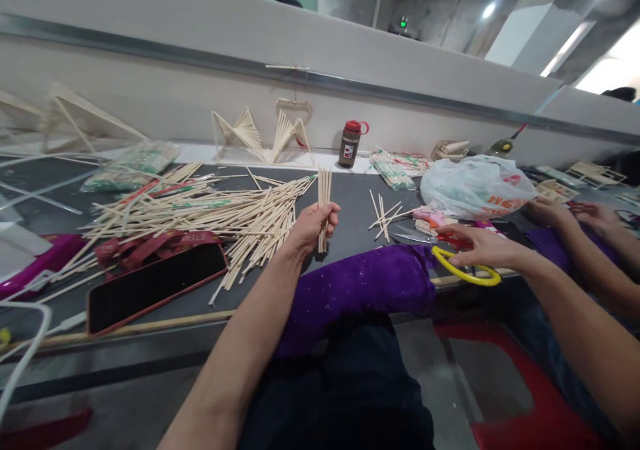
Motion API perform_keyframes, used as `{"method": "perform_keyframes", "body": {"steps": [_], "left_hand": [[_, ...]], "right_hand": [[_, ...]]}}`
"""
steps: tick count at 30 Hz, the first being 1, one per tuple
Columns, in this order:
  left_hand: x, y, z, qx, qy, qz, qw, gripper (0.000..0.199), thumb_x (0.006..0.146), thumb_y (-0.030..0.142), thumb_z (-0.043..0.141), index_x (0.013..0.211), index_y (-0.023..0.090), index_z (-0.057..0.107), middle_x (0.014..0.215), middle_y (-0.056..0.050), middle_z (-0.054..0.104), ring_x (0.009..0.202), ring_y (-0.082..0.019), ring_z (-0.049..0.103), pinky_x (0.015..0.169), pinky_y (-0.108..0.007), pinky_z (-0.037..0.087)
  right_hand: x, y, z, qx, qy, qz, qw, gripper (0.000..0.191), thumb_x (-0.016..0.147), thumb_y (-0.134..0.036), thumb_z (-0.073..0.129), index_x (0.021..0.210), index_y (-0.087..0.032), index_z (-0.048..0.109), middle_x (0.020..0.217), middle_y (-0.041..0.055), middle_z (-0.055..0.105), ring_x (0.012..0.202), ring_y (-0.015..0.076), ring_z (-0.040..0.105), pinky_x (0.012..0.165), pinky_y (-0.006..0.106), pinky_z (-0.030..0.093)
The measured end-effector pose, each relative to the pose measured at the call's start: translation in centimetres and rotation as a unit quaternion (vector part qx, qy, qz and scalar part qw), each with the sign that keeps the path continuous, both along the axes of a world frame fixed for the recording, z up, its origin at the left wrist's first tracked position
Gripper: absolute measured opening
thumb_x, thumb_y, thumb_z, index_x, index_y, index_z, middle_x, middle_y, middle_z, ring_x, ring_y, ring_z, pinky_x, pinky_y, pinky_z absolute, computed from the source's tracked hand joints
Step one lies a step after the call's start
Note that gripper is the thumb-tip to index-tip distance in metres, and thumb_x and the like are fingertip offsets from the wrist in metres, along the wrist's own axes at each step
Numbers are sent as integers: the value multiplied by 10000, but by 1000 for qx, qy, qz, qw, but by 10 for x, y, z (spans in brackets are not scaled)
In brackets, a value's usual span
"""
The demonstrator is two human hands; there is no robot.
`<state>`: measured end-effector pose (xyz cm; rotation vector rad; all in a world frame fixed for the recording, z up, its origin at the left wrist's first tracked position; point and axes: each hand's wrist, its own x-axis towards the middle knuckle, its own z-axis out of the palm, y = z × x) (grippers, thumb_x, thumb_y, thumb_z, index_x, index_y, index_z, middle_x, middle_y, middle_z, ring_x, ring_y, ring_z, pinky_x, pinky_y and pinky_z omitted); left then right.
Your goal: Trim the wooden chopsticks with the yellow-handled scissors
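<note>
My left hand (315, 227) is wrapped round a small upright bundle of thin wooden sticks (325, 187) above the dark tabletop. On the right, my right hand (477, 247) grips a pair of scissors (473, 270) with one red and one yellow handle, its blades pointing left. Several loose sticks (384, 217) lie crossed on the table between my hands. A big pile of sticks (240, 217) spreads to the left of the bundle. Purple cloth (365, 280) lies along the table edge below my hands.
A phone (157, 287) lies at the left front edge. Behind stand stick models (243, 133) and a red-capped bottle (350, 145). A white plastic bag (475, 187) and packaged sticks (393, 169) sit at right. Another person's hands (553, 211) are at far right.
</note>
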<state>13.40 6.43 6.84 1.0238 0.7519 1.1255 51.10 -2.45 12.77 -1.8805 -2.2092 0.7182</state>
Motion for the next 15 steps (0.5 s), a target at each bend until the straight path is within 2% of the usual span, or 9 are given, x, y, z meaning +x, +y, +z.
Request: {"method": "perform_keyframes", "body": {"steps": [3, 5, 9, 11, 15], "left_hand": [[0, -4, -1, 38, 32, -15, 999, 214, 853, 350, 657, 867, 139, 620, 594, 36, 561, 405, -49, 441, 395, -173, 330], [-1, -5, -2, 48, 43, -23, 998, 217, 850, 348, 663, 875, 135, 627, 602, 31, 571, 413, -50, 458, 395, -171, 334], [-2, -2, 0, 14, 9, -9, 1000, 198, 867, 335, 639, 857, 140, 606, 605, 20, 595, 431, -80, 523, 418, -196, 393], [-3, 1, 1, -8, -26, 8, 1000, 195, 872, 334, 637, 850, 144, 593, 619, 17, 608, 460, -89, 555, 453, -208, 437], [-4, 4, 2, -13, -39, 19, 999, 220, 859, 350, 656, 857, 140, 591, 632, 17, 614, 486, -88, 571, 489, -215, 472]], "right_hand": [[-4, -5, -9, -55, 153, 20, 987, 840, 709, -482, 740, 1465, -252, 455, 1534, 94, 453, 1394, 291, 455, 1115, 399, 416], [-13, -8, -13, -61, 187, 38, 980, 842, 719, -451, 728, 1477, -232, 432, 1555, 106, 419, 1427, 287, 407, 1148, 405, 374], [-29, -14, -20, -90, 161, 43, 982, 839, 683, -429, 761, 1433, -185, 473, 1521, 140, 451, 1391, 303, 452, 1160, 423, 353], [-36, -15, -26, -108, 213, 47, 970, 833, 683, -432, 754, 1427, -194, 467, 1502, 141, 470, 1378, 302, 465, 1135, 422, 383], [-61, -11, -40, -104, 367, 55, 923, 786, 700, -350, 740, 1420, -237, 446, 1478, 126, 487, 1358, 264, 482, 1052, 366, 450]]}}
